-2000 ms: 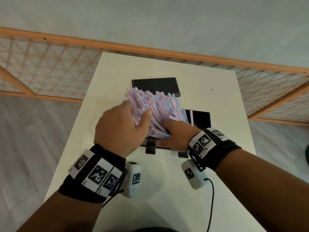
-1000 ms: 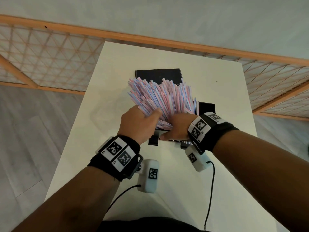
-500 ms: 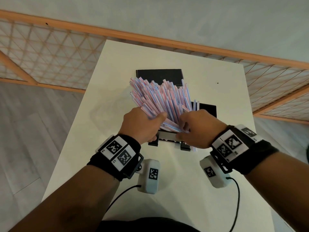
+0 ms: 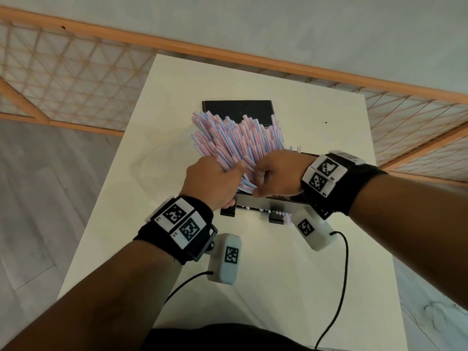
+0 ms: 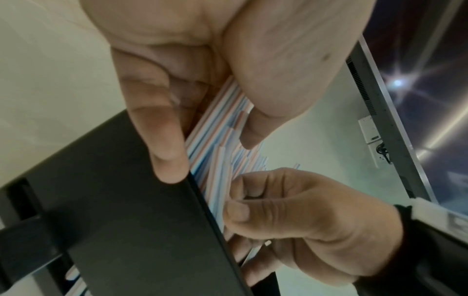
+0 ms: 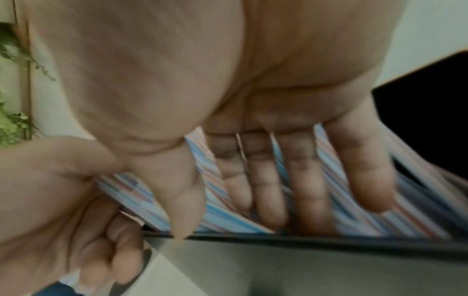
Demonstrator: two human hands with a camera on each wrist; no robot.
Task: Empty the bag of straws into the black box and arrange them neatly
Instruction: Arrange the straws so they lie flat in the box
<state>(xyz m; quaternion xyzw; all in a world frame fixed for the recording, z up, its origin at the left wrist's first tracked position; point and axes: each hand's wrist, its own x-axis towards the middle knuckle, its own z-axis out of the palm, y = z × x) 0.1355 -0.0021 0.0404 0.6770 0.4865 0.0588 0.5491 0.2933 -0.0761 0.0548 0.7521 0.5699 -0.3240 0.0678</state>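
Observation:
A thick bundle of pink, blue and white striped straws [image 4: 235, 140] stands in the black box [image 4: 266, 201], fanning out and leaning away from me. My left hand [image 4: 228, 173] grips the bundle's base from the left. In the left wrist view, the straws [image 5: 215, 148] sit between its thumb and fingers, and the index finger lies on the box's outer wall [image 5: 126, 220]. My right hand [image 4: 258, 178] holds the base from the right. The right wrist view shows its fingers [image 6: 301, 180] among the straws [image 6: 142, 192], just above the box rim [image 6: 303, 238].
A flat black lid [image 4: 238, 111] lies behind the box on the white table [image 4: 329, 138]. Some stray straws [image 4: 286, 219] poke out under the box front. What may be a clear bag [image 4: 157, 158] lies to the left. Wrist-camera cables [image 4: 342, 274] trail near me. An orange lattice railing [image 4: 76, 79] rings the table.
My left hand slid from high on the bundle down to its base. My right hand came from behind the straws round to their near right side. The bundle now stands more gathered.

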